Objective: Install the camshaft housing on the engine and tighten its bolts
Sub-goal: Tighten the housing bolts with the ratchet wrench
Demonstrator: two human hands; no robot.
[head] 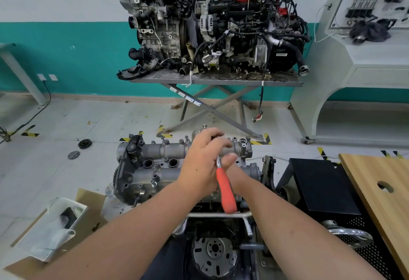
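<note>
The camshaft housing (186,164) sat on the near engine. The left hand (203,160) curled over the ratchet (225,191) head; the right hand (230,162) was hidden, fingers unclear. Better to keep the socket square and pull steadily.

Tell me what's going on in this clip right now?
A person is working on the camshaft housing, which sits on the engine. The left hand reaches over the housing's far edge, gripping the head end of an orange-handled ratchet. The right hand is mostly hidden behind it, at the tool's metal shank. Bolts appear to be getting tightened.
</note>
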